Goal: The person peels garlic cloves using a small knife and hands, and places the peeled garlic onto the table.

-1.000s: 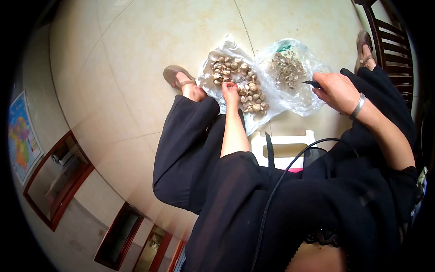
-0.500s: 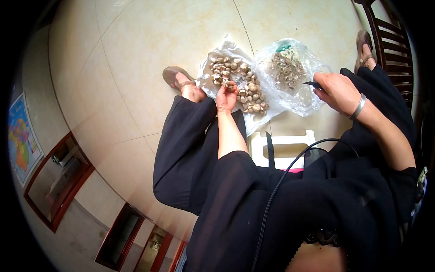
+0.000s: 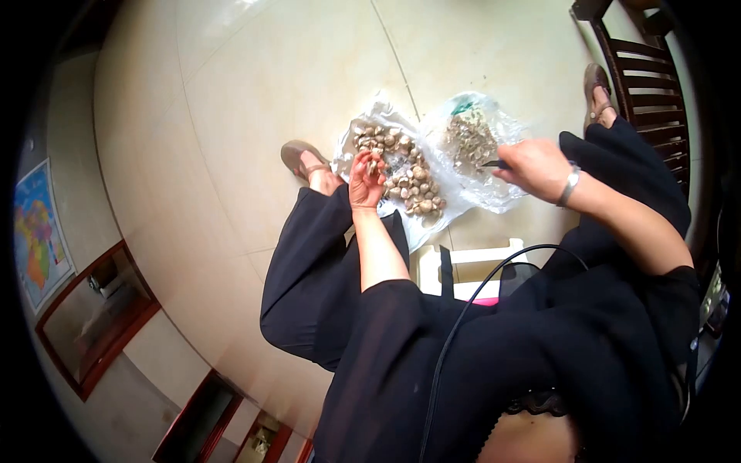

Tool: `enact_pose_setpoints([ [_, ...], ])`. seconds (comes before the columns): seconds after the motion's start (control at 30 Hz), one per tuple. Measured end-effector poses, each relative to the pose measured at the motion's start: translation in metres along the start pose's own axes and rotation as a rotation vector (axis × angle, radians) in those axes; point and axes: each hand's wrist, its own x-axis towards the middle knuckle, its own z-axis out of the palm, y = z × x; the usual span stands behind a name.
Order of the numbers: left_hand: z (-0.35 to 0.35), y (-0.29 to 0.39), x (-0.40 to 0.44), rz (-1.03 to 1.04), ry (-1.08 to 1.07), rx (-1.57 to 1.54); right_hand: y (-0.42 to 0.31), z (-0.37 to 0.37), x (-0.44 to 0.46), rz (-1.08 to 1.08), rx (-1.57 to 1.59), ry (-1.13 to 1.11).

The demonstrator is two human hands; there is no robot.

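Note:
Brown, rounded mushrooms (image 3: 423, 179) lie heaped on a white plastic bag (image 3: 377, 110) spread over the floor. Above the near-left part of this heap is my left hand (image 3: 366, 185), its fingers closed around a mushroom (image 3: 373, 165). My right hand (image 3: 539, 168) is a fist gripping a small dark knife (image 3: 494, 163), whose short pointed end sticks out to the left. That point sits over the clear plastic bag (image 3: 505, 199), which holds greyish-brown scraps (image 3: 472, 145). The fist hides most of the knife.
A cream plastic stool (image 3: 482, 255) stands just in front of my body, with a black cable (image 3: 478, 297) curving over it. At the far right is a dark slatted wooden chair (image 3: 652, 100). My feet rest on either side of the bags on the tiled floor (image 3: 301, 69).
The whole view has shifted slightly. My left hand has lifted a little off the heap with the mushroom. My right hand, with the knife, has moved left to the clear bag.

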Motion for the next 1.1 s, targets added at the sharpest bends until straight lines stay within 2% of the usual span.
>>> enact_pose_setpoints([
  [0.1, 0.019, -0.003, -0.006, 0.01, 0.059, 0.128, 0.006, 0.009, -0.002, -0.094, 0.087, 0.135],
  [0.2, 0.056, -0.001, -0.011, -0.056, -0.037, 0.124, 0.004, 0.003, 0.002, -0.003, 0.255, -0.009],
  [0.27, 0.073, 0.007, -0.008, -0.127, -0.032, 0.136, 0.002, -0.005, -0.001, -0.078, 0.362, -0.022],
  [0.4, 0.145, 0.031, -0.009, -0.219, 0.027, 0.523, 0.001, -0.013, -0.011, -0.115, 0.552, -0.041],
  [0.43, 0.166, 0.041, -0.011, -0.272, 0.038, 0.622, 0.002, -0.008, -0.013, -0.158, 0.52, 0.064],
  [0.47, 0.197, 0.046, -0.02, -0.26, 0.06, 0.701, 0.006, -0.002, -0.008, -0.116, 0.558, 0.061],
  [0.53, 0.241, 0.05, -0.03, -0.202, 0.061, 0.892, 0.012, 0.004, -0.007, 0.01, 0.505, 0.134],
  [0.57, 0.258, 0.05, -0.035, -0.19, 0.024, 0.958, 0.009, -0.008, -0.014, 0.082, 0.415, 0.07],
  [0.6, 0.265, 0.049, -0.038, -0.177, -0.053, 0.956, 0.016, -0.001, -0.009, 0.076, 0.408, 0.024],
  [0.7, 0.286, 0.043, -0.052, -0.215, -0.145, 1.085, 0.017, 0.008, -0.016, 0.009, 0.13, 0.221],
  [0.8, 0.29, 0.035, -0.045, -0.203, -0.119, 1.027, 0.01, 0.022, -0.007, -0.015, 0.114, 0.329],
  [0.83, 0.297, 0.032, -0.041, -0.211, -0.156, 1.037, 0.008, 0.02, -0.009, -0.085, 0.07, 0.332],
  [0.87, 0.301, 0.029, -0.038, -0.212, -0.17, 1.032, 0.007, 0.02, -0.01, -0.042, -0.001, 0.218],
  [0.93, 0.312, 0.026, -0.032, -0.238, -0.274, 1.029, 0.003, 0.01, -0.019, -0.008, 0.014, 0.165],
  [1.07, 0.33, 0.024, -0.021, -0.255, -0.319, 1.032, 0.016, -0.003, -0.024, -0.141, 0.071, 0.191],
  [1.1, 0.335, 0.022, -0.016, -0.255, -0.325, 1.033, 0.023, -0.006, -0.024, -0.039, 0.068, 0.182],
])
